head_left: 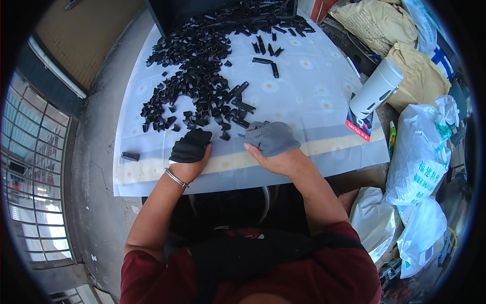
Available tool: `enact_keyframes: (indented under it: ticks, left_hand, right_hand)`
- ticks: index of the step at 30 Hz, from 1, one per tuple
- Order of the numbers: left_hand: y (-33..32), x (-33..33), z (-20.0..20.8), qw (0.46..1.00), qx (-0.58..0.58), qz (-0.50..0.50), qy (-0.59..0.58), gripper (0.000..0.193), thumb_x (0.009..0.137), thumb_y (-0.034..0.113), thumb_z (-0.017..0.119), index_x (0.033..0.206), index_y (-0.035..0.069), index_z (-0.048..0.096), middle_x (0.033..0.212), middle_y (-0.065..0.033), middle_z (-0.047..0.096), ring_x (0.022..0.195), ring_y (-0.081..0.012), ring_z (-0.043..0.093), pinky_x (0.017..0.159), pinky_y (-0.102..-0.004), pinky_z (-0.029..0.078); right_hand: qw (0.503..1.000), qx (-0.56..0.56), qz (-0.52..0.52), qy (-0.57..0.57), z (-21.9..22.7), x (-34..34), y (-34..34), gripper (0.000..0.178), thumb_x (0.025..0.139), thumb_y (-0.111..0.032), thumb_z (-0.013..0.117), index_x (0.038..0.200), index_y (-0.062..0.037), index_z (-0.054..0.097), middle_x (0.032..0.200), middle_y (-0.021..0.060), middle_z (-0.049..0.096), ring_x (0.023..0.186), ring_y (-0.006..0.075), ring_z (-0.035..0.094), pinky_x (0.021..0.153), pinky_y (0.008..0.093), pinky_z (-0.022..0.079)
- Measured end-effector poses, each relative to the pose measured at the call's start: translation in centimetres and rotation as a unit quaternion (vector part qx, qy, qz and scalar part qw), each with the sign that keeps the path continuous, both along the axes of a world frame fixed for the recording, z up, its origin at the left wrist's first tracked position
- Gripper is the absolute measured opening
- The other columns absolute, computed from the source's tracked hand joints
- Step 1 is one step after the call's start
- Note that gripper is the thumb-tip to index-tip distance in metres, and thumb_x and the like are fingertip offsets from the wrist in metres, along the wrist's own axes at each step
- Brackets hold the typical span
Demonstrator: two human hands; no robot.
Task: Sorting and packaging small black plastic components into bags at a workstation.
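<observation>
My left hand (191, 148), in a black glove with the thumb bare, rests low over the near part of the table with its fingers curled in. What it may hold is hidden. Across from it, my right hand (273, 142) wears a grey glove and is closed. A slim grey tip (241, 135) sticks out beside its fingers, too small to name. Just beyond both hands spreads a heap of small black plastic clips (187, 83). Longer black plastic pieces (244, 105) lie at the heap's right side, near my right hand. One loose black piece (225, 136) sits between the hands.
A flower-patterned cloth (324, 152) covers the table. At its far edge stands a black bin (157, 20) with more black parts. One black block (130, 156) lies at the left. A white tumbler (377, 88) stands at the right, with stuffed white bags (417, 152) beyond.
</observation>
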State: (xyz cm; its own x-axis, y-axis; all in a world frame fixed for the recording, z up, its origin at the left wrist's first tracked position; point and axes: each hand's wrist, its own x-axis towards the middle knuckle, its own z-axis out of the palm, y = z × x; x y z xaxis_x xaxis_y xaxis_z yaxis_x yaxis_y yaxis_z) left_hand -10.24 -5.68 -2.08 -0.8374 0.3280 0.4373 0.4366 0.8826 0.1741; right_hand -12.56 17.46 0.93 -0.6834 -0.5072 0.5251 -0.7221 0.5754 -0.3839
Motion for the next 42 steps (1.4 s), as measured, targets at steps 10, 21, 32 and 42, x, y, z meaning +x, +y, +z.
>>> enact_keyframes:
  ticks: [10,21,32,42]
  left_hand:
    - [2.2,1.7,3.1,0.754,0.575,0.089,-0.304,0.013,0.078,0.009,0.061,0.089,0.002,0.062,0.072,-0.0025,0.061,0.063,-0.0095,0.056,0.057,-0.0223,0.044]
    - [10.2,1.7,1.6,0.557,0.767,0.021,-0.319,0.020,0.085,0.008,0.055,0.103,0.000,0.055,0.092,-0.0056,0.060,0.082,-0.0122,0.057,0.071,-0.0222,0.045]
    - [8.7,2.2,2.5,0.797,0.533,0.029,-0.282,0.025,0.085,0.020,0.057,0.097,-0.002,0.057,0.074,-0.0030,0.061,0.064,-0.0086,0.056,0.059,-0.0207,0.046]
    - [6.4,4.4,2.7,0.761,0.555,0.081,-0.326,0.033,0.092,0.028,0.042,0.077,0.004,0.059,0.057,0.0017,0.054,0.044,-0.0053,0.044,0.039,-0.0194,0.031]
  right_hand:
    - [0.995,-0.084,0.033,-0.043,0.4,-0.7,1.4,0.024,0.080,-0.021,0.059,0.092,-0.0008,0.059,0.089,0.0139,0.060,0.083,0.0293,0.057,0.074,0.0346,0.045]
    - [0.996,-0.026,-0.018,0.078,-1.5,2.0,1.9,0.019,0.075,-0.027,0.061,0.090,-0.0155,0.063,0.089,0.0021,0.062,0.083,0.0220,0.058,0.071,0.0347,0.046]
    - [0.997,-0.079,0.015,0.014,-1.8,2.0,1.1,0.016,0.070,-0.017,0.064,0.084,-0.0105,0.061,0.077,0.0042,0.061,0.076,0.0215,0.059,0.064,0.0333,0.046]
    - [0.995,-0.063,0.073,-0.001,-0.9,3.0,1.0,0.015,0.076,-0.014,0.060,0.090,-0.0092,0.061,0.087,0.0063,0.061,0.078,0.0247,0.057,0.066,0.0352,0.045]
